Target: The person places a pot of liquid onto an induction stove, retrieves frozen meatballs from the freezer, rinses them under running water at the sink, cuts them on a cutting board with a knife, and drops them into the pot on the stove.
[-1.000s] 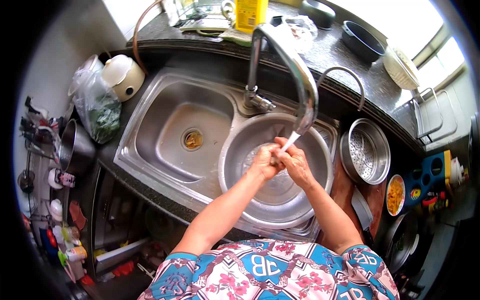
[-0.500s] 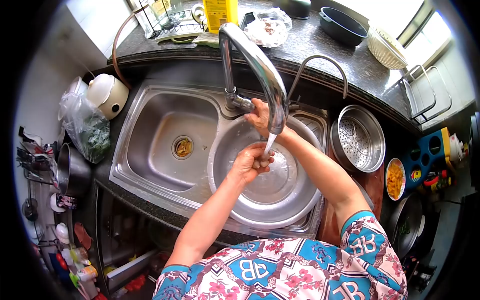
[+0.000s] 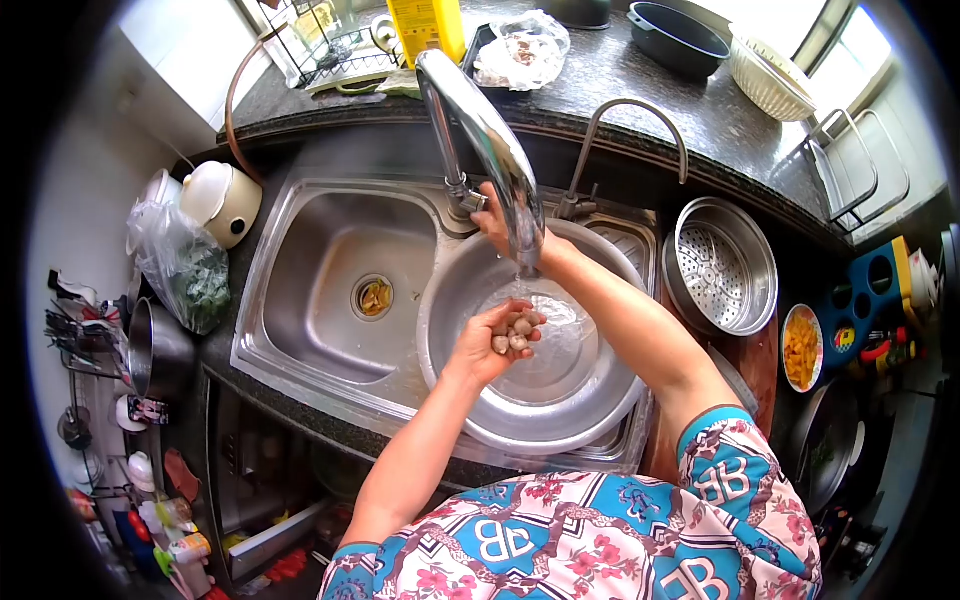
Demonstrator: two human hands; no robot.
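Several small, round, pale brownish pieces (image 3: pixel 514 333) rest in my left hand (image 3: pixel 485 345), palm up with the fingers curled around them. That hand is over a wide metal basin (image 3: pixel 450 405) set in the right side of the sink, with shallow water in it. Behind the curved spout of the chrome faucet (image 3: pixel 500 150), my right hand (image 3: pixel 492 220) is at the faucet's side handle (image 3: pixel 474 203); its fingers are partly hidden by the spout. Little water shows under the spout's mouth.
The left sink bowl (image 3: pixel 335 260) has yellowish scraps in its drain. A steamer pot (image 3: pixel 765 285) and a bowl of orange pieces (image 3: pixel 801 348) are at the right. A thin second tap (image 3: pixel 590 130) rises behind the basin.
The stream from the spout has thinned. My left hand has turned up and opened somewhat, so the round pieces show. My right hand has moved slightly left and up to the handle.
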